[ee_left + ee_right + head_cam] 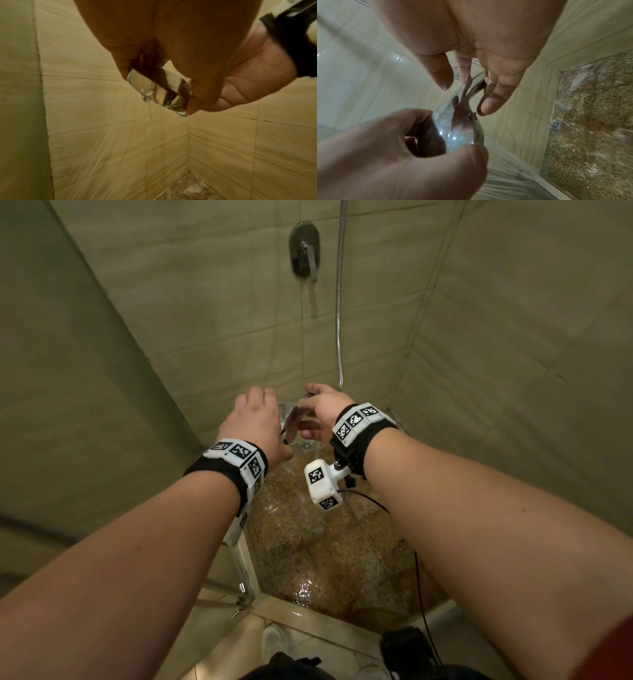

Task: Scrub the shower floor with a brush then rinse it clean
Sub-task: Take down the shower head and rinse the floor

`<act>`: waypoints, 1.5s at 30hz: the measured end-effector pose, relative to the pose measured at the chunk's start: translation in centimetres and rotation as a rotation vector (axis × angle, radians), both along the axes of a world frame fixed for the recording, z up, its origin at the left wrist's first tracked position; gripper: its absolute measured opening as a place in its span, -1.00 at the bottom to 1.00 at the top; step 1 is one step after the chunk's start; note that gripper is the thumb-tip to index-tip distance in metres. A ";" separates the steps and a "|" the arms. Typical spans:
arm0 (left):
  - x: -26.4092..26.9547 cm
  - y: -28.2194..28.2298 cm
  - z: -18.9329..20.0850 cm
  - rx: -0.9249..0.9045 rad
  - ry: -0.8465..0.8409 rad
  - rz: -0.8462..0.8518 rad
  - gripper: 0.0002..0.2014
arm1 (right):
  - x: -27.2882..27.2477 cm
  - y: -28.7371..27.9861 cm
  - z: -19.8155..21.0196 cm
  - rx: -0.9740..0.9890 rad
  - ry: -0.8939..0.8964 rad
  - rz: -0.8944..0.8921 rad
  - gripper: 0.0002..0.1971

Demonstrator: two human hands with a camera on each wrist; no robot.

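Two hands on a shiny chrome shower head (291,419): left hand (255,422) gripping, right hand (322,412) loosely spread.

Dim yellowish light, wide-angle warping

In the head view the left hand (255,424) covers most of the chrome shower head (291,419), so its spray face is hidden. The metal hose (339,302) runs out past the top edge. The right hand (471,44) hides where the handle meets the hose. Water streaks blur the shower floor (590,108). Dark gear at the bottom edge is cut off.
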State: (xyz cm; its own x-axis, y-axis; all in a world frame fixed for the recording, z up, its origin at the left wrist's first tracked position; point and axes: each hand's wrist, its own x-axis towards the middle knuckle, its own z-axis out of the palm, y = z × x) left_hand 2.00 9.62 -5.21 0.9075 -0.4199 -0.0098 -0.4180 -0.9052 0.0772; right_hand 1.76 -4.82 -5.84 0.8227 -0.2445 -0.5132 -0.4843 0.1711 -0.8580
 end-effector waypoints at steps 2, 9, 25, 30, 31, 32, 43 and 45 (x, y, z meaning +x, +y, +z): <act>0.3 -0.4 0.1 -0.002 0.004 -0.003 -0.04 | 0.1 -0.2 0.1 0.003 0.001 -0.011 -0.40; 1.1 -0.9 0.4 -0.003 0.040 -0.028 -0.02 | 0.0 -0.8 0.2 -0.002 0.005 -0.032 -0.42; 2.7 0.8 -0.2 -0.005 0.201 0.056 -0.04 | 1.0 -1.0 0.0 -0.241 0.083 0.103 -0.44; 2.7 1.4 -1.3 -0.035 0.245 0.093 -0.05 | 0.7 -0.6 -0.3 -0.204 0.087 0.095 -0.45; 2.7 1.5 -1.7 -0.041 0.255 0.101 -0.04 | 0.6 -0.5 -0.4 -0.196 0.091 0.092 -0.45; 2.6 1.6 -2.0 -0.045 0.263 0.108 -0.04 | 0.5 -0.4 -0.5 -0.187 0.097 0.090 -0.45; 1.9 2.3 -5.2 -0.116 0.305 0.143 -0.06 | -0.1 -0.5 -2.0 -0.149 0.110 0.066 -0.43; 1.5 2.1 -6.0 -0.147 0.316 0.156 -0.04 | 0.0 -0.3 -2.4 -0.119 0.116 0.053 -0.44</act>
State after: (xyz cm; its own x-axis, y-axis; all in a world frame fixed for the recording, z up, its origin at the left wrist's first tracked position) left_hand 3.53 11.70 -11.21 0.9226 -0.2946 -0.2492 -0.2108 -0.9258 0.3139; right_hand 1.78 -5.15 -8.24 0.7732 -0.2667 -0.5753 -0.5868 0.0431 -0.8086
